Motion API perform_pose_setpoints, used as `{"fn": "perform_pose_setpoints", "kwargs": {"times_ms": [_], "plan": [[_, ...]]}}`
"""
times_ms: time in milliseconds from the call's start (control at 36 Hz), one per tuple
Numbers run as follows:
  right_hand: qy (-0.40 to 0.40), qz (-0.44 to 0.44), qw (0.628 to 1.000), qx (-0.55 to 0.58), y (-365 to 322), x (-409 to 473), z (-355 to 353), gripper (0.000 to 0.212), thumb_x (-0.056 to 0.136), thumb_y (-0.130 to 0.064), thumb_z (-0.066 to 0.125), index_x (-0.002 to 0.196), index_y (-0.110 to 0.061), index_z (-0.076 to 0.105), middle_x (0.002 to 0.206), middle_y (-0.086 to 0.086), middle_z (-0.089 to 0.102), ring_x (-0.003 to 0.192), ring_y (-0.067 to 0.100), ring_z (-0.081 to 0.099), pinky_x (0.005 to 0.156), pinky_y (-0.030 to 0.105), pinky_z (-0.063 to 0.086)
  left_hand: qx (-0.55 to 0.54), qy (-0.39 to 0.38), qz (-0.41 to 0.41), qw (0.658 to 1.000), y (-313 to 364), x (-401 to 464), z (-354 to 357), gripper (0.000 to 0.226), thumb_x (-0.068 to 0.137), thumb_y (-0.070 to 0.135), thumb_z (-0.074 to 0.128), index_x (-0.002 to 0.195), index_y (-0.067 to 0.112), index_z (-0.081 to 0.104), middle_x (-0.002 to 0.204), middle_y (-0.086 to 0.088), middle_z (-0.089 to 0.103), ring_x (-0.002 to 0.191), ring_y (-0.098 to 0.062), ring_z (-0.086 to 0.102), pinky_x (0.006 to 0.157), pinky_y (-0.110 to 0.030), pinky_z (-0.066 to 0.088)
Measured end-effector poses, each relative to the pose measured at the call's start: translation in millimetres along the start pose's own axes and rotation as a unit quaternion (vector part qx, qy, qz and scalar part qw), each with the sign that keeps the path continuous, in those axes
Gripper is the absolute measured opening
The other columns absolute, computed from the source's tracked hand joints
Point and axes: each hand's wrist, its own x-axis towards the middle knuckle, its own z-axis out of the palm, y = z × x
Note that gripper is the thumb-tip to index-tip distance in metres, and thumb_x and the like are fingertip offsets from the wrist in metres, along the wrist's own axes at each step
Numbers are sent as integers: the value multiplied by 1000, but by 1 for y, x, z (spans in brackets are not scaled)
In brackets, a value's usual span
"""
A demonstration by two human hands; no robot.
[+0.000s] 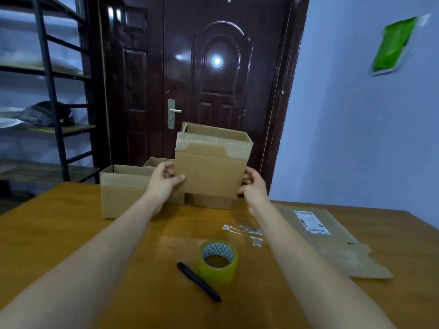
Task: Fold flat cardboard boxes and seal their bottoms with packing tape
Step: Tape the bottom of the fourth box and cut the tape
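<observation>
A: Head view, the only one. Why is the box (211,167) up in the air?

B: It looks assembled, open side up, and it's held above another box (211,200) at the table's (71,233) far edge. My guess is it's being stacked with the finished ones; a second box (123,191) stands just to the left, with another behind it.

A: And the grip?

B: Left hand (164,181) clasps the left wall, thumb across the front face, fingers curled round the edge. Right hand (253,184) does the same on the right wall, fingers wrapped behind. Both are closed onto the cardboard, one per side, which keeps the box level.

A: Is its bottom sealed?

B: Can't tell; the underside is hidden.

A: Where's the tape?

B: The tape roll (218,261) sits on the table near the person, between the forearms, with a pen (198,281) touching or just beside it. A flat cardboard (332,241) with a shipping label lies to the right, still unfolded, probably next.
</observation>
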Motion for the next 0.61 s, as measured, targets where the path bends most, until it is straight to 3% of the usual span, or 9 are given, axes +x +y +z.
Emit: {"fn": "perform_pose_setpoints", "kwargs": {"times_ms": [83, 139, 222, 278, 389, 611], "plan": [[-14, 15, 999, -30, 21, -2, 7, 59, 75, 26, 48, 123, -8, 49, 108, 9, 55, 99, 20, 52, 66, 20, 49, 42, 5, -26, 999, -25, -6, -4, 32, 86, 0, 65, 111, 12, 49, 86, 4, 46, 82, -14, 49, 68, -19, 42], [-28, 40, 998, -46, 34, -3, 10, 47, 79, 23, 49, 116, -6, 49, 99, 4, 56, 88, 14, 55, 62, 15, 46, 88, 0, -37, 995, -42, -10, -6, 29, 87, -1, 63, 109, 11, 47, 85, 4, 46, 89, -19, 49, 75, -27, 44], [-63, 85, 992, -68, 52, -6, 14, 39, 86, 15, 51, 120, -4, 46, 88, -6, 52, 78, 4, 50, 55, 10, 40, 131, -21, -86, 987, -68, -13, -8, 36, 87, 4, 64, 118, 9, 48, 109, -4, 56, 109, -27, 52, 94, -42, 46], [-90, 118, 985, -84, 64, -6, 17, 40, 89, 8, 52, 127, -3, 45, 96, -4, 54, 88, 10, 53, 61, 14, 43, 151, -29, -121, 981, -83, -12, -10, 50, 86, 7, 66, 131, 7, 45, 127, -11, 51, 119, -31, 49, 100, -45, 45], [-128, 161, 973, -109, 77, -5, 25, 49, 93, -1, 50, 141, -7, 40, 134, 8, 52, 120, 22, 48, 92, 30, 40, 154, -50, -184, 970, -108, -8, -19, 72, 84, 7, 68, 146, 11, 31, 142, -15, 39, 129, -35, 40, 107, -50, 37], [-153, 172, 968, -100, 79, 6, 37, 53, 94, -6, 50, 145, -7, 34, 142, 10, 45, 129, 24, 44, 106, 32, 37, 149, -43, -193, 969, -116, 0, -21, 77, 85, 10, 67, 149, 15, 23, 147, -14, 32, 133, -35, 34, 110, -48, 33]]}}
